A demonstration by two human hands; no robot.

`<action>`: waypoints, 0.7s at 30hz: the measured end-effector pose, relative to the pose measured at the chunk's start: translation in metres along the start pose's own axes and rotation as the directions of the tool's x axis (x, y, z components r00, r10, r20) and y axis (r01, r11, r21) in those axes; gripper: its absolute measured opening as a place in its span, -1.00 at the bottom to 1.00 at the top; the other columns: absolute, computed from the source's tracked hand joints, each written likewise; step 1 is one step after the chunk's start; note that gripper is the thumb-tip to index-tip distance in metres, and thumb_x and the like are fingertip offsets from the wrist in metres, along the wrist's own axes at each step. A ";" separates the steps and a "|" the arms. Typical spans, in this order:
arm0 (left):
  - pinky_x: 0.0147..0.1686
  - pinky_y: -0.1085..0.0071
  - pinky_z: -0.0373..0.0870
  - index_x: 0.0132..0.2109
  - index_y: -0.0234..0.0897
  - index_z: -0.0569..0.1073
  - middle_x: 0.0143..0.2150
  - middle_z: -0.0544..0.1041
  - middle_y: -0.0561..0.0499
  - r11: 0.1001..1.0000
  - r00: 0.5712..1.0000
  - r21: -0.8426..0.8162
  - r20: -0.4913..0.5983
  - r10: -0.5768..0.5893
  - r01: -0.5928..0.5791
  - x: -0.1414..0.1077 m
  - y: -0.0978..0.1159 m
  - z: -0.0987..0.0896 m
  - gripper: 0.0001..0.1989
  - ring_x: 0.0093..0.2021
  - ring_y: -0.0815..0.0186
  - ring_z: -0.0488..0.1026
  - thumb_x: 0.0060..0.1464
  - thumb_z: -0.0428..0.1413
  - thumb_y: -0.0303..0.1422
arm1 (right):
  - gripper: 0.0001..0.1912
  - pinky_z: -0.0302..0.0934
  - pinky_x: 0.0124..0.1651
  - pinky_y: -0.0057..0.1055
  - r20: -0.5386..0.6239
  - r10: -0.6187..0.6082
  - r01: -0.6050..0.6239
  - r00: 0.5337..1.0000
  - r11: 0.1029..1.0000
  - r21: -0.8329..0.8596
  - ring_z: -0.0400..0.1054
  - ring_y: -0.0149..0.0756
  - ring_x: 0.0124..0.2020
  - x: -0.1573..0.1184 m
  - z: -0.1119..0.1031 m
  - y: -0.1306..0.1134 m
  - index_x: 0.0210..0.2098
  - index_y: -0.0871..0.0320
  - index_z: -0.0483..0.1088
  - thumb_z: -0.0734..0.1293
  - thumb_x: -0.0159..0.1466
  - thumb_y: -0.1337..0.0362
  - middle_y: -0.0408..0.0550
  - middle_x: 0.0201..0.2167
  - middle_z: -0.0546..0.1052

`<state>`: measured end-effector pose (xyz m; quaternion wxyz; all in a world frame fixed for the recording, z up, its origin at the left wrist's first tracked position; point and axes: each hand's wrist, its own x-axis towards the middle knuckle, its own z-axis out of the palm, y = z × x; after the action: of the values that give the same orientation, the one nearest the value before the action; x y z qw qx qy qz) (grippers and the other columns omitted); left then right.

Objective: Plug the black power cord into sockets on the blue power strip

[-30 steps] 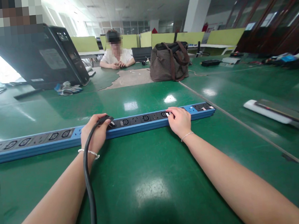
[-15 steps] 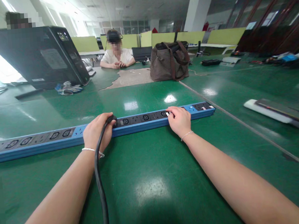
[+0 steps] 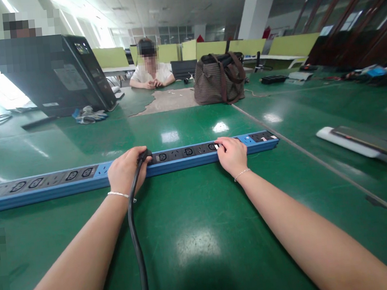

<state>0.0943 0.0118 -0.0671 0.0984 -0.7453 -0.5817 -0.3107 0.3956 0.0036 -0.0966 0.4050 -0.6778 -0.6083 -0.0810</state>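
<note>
A long blue power strip (image 3: 182, 166) with black socket blocks lies across the green table in front of me. My left hand (image 3: 126, 169) is closed around a black plug (image 3: 146, 156) at the strip's top face, near its middle. From the plug a thick black cable (image 3: 137, 240) runs down toward me. How deep the plug sits in the socket is hidden by my fingers. Further right, my right hand (image 3: 232, 156) grips the strip over its edge, thumb in front and fingers on top, beside a small white label.
A brown handbag (image 3: 211, 80) stands at the back of the table. Behind left are a black computer case (image 3: 72, 79) and gloves (image 3: 89, 115). A white bar-shaped object (image 3: 347, 143) lies at right. A person (image 3: 151, 72) sits opposite, hands together.
The black cable below my left hand has swung a little to the right. My left hand has shifted very slightly; the right hand and the power strip look unmoved.
</note>
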 end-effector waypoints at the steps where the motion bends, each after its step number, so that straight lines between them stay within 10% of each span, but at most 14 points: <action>1: -0.11 0.25 0.38 -0.01 -0.19 0.48 -0.08 0.59 -0.07 1.000 1.000 -0.001 -0.007 0.002 -0.002 0.000 0.001 0.000 -0.67 -0.10 0.10 0.53 0.15 0.03 -0.17 | -0.68 0.12 0.08 -0.16 -0.001 -0.001 0.001 1.000 1.000 0.000 0.37 -0.15 -0.03 0.000 0.000 0.000 -0.26 0.08 0.54 0.17 0.20 0.39 -0.08 -0.09 0.58; 10: -0.21 0.22 0.42 -0.06 -0.13 0.53 -0.17 0.62 -0.03 0.976 0.978 -0.073 0.034 -0.205 0.207 0.002 -0.005 0.000 -0.65 -0.18 0.09 0.55 0.04 0.12 -0.11 | -0.68 0.12 0.07 -0.15 0.002 0.001 -0.001 1.000 1.000 0.000 0.37 -0.14 -0.03 0.000 -0.001 0.000 -0.27 0.07 0.54 0.17 0.19 0.39 -0.08 -0.09 0.58; 21: -0.12 0.28 0.42 -0.09 -0.20 0.53 -0.13 0.62 -0.07 0.996 0.996 -0.025 -0.040 0.080 -0.081 -0.002 -0.008 0.003 -0.67 -0.14 0.14 0.55 0.12 0.06 -0.12 | -0.68 0.13 0.07 -0.15 0.001 -0.011 0.011 1.000 1.000 -0.001 0.37 -0.14 -0.03 0.000 -0.001 0.000 -0.25 0.08 0.54 0.17 0.20 0.39 -0.07 -0.09 0.58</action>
<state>0.0874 0.0139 -0.0721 0.1123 -0.7630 -0.5452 -0.3286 0.3961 0.0032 -0.0963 0.4038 -0.6746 -0.6124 -0.0833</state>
